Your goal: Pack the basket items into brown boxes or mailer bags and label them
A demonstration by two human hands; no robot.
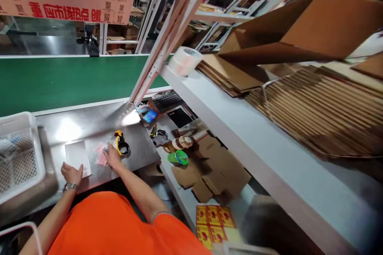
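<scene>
A flat white packet (78,155) lies on the metal table (101,123). My left hand (72,173), with a watch at the wrist, rests on its lower left part, thumb and fingers apart. Just right of the packet, my right hand (112,157) touches a small pink and white packet (101,153) with its fingertips; whether the fingers grip it is hard to tell. A yellow and black tape dispenser (121,143) stands right beside my right hand.
White perforated basket (37,159) at the left; green conveyor belt (66,77) beyond the table. A white shelf (227,127) at the right bears clear tape rolls (184,61) and stacked cardboard (317,111). Below it are a keyboard (166,101), green tape (178,158) and flattened boxes (221,163).
</scene>
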